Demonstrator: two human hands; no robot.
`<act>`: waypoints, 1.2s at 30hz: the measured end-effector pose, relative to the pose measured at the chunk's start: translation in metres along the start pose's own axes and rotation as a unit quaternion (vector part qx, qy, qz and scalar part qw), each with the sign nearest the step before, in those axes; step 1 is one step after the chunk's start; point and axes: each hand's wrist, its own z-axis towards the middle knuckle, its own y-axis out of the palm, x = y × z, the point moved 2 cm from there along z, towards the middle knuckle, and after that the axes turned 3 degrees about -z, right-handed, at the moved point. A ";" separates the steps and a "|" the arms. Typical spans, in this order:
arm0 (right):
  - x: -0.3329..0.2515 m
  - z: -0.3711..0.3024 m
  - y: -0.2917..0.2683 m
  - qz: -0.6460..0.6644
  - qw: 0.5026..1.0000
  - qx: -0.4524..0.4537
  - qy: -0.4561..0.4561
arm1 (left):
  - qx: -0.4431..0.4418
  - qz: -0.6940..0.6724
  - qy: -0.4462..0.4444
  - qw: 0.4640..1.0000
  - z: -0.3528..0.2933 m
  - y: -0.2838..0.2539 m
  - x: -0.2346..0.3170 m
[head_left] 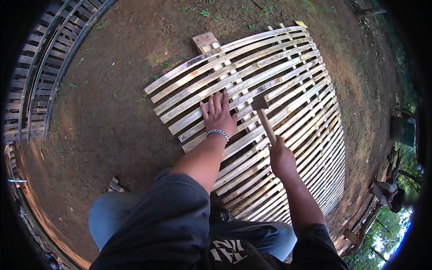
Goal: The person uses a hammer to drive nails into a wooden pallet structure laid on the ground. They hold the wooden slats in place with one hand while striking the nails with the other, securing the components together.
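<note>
A large panel of pale slats [252, 72], spaced side by side over crosswise strips, lies on the ground before me. My left hand [220, 119] rests palm down on the slats near their left ends, fingers stretched out. In my right hand [282, 161] is a hammer [267, 125], gripped by its wooden handle. Its dark head is just right of my left hand, over a crosswise strip; whether it touches the wood I cannot tell. A wooden block [205, 41] sits at the panel's far edge, next to the end of a crosswise strip.
Bare brown soil [112, 99] with small weeds surrounds the panel. Other slatted panels [49, 67] stand at the far left. Small wood scraps [116, 184] lie left of the panel, near my knee. Another person [388, 194] is at the right edge, by some logs.
</note>
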 end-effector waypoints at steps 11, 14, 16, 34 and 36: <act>-0.013 -0.009 0.037 0.059 0.998 0.011 0.016 | 0.002 -0.001 -0.001 1.000 0.001 -0.001 0.000; -0.014 -0.021 0.045 0.185 0.964 0.191 0.004 | -0.002 0.003 0.000 1.000 0.001 -0.001 0.004; -0.007 -0.016 0.053 0.100 0.986 0.125 0.034 | -0.004 0.003 0.000 1.000 0.000 0.002 0.006; -0.006 -0.004 0.048 -0.007 0.993 -0.051 0.105 | -0.004 0.007 0.009 1.000 0.003 -0.001 0.005; 0.003 0.001 0.047 0.006 0.993 -0.070 0.093 | -0.004 0.004 0.011 1.000 0.001 -0.001 0.005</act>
